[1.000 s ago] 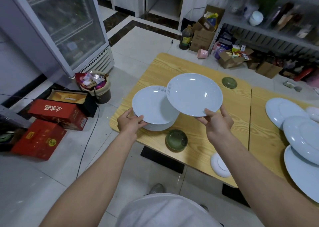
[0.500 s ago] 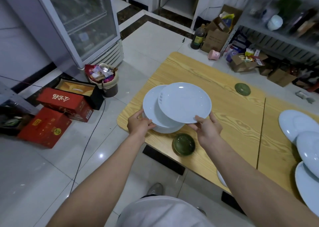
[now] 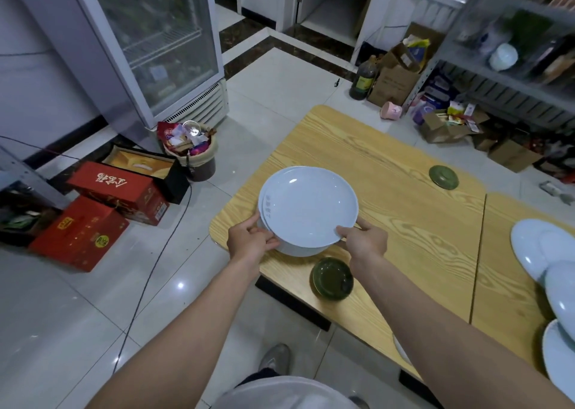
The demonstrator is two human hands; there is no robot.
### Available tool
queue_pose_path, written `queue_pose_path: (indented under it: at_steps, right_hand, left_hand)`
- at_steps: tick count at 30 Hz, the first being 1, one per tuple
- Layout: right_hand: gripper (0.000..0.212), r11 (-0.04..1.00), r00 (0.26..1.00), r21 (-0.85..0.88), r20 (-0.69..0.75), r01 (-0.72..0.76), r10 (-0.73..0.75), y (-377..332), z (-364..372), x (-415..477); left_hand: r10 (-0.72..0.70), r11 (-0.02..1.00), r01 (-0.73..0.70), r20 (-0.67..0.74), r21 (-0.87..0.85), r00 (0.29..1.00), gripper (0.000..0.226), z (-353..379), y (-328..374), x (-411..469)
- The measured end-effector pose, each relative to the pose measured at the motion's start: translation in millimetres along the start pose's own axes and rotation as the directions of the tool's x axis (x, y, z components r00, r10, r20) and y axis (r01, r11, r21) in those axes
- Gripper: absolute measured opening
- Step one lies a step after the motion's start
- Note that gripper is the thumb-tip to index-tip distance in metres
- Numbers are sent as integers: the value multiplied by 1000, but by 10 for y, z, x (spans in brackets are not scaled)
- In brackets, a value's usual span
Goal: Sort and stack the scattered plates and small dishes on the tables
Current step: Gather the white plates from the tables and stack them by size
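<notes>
A top plate (image 3: pixel 308 206), white and shallow, lies nearly square on a lower plate (image 3: pixel 292 250) near the left corner of the wooden table (image 3: pixel 389 159). The lower one shows only as a thin crescent at 9 o'clock and a pale underside at 6 o'clock.

The left hand (image 3: pixel 249 240) is at the stack's 8 o'clock, fingers curled under and thumb laid on the rim. It seems to grip the lower plate's edge, though the two rims sit too close there to be sure. The right hand (image 3: pixel 364 240) is at 4 o'clock and pinches the top plate's rim, thumb above and fingers beneath.

A dark green dish (image 3: pixel 331 279) sits on the table just beside the stack at 5 o'clock, between the two forearms. A second green dish (image 3: pixel 443 176) lies upside down well apart at 2 o'clock, near the table's far edge.

At 3 o'clock, on the adjoining table (image 3: pixel 504 253), several large white plates (image 3: pixel 538 243) overlap one another and run out of view
</notes>
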State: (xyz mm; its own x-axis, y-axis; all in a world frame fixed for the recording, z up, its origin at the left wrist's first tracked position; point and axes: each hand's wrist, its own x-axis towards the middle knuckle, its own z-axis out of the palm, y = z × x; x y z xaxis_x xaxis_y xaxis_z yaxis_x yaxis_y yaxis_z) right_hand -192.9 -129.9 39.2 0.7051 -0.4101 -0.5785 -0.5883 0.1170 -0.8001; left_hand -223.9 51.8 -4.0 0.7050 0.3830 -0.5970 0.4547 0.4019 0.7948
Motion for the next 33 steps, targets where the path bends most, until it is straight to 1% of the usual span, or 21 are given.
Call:
queue_pose_path:
  at_steps: [3,8,17,25,27,30,32,33]
  right_hand:
    - [56,997,999,-63,-15,-33,33,2,42,39]
    - [55,991,998,-128,-37,-47,43,37,125,127]
    - [54,987,996,-148,-70,-62,52,87,150,241]
    - [58,992,999,-116,-5,-46,46,95,102,208]
    - [53,994,996,-80,29,-78,80,91,72,187]
    - [34,992,990,-51,81,-114,118,66,-39,158]
    - [24,993,989,-84,116,-85,94,56,-170,144]
    - [26,993,989,-107,137,-44,58,46,-247,133]
  left_hand:
    - [4,1000,-4,2,-7,1000,67,5,-10,21]
    - [8,1000,-8,16,-18,1000,67,-14,-15,9]
    - [10,1000,-10,13,-8,1000,66,-6,-28,0]
    - [-2,1000,2,-11,22,1000,66,32,-10,-35]
    - [-2,999,3,-18,37,1000,66,55,2,-60]
    - [5,998,-2,-41,56,999,63,97,8,-101]
    - [50,994,-41,-91,101,995,53,134,5,-165]
    - [99,982,-76,-127,173,987,45,162,5,-208]
